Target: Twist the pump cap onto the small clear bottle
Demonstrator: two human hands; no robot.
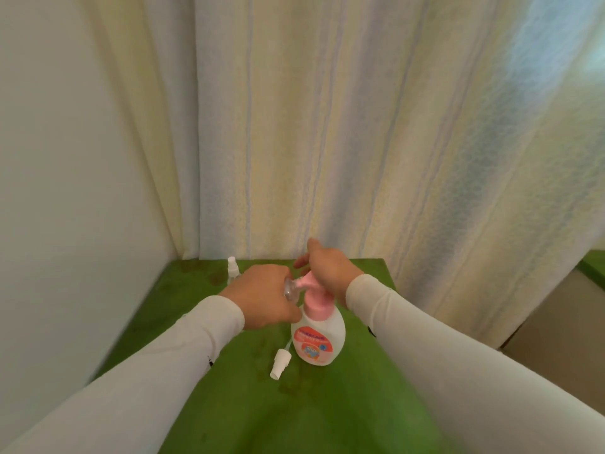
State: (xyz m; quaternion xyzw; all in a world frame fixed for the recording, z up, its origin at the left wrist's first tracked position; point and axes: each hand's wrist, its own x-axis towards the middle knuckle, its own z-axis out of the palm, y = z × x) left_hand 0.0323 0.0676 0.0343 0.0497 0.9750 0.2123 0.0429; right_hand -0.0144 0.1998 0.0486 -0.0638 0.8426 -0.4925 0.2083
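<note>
A white pump bottle (319, 339) with a pink pump head (307, 283) and a red label stands upright in the middle of the green table (229, 404). My right hand (329, 273) rests on top of the pump head with its fingers stretched out. My left hand (262, 299) grips a small clear bottle (289, 290) and holds its mouth against the pump's nozzle. A loose white spray cap (280, 360) with a thin tube lies on the table just left of the pump bottle.
A small white spray bottle (232, 270) stands at the table's back left, behind my left hand. A pale curtain (327, 126) hangs right behind the table and a white wall (65, 158) closes the left side. The table's right edge drops off near my right forearm.
</note>
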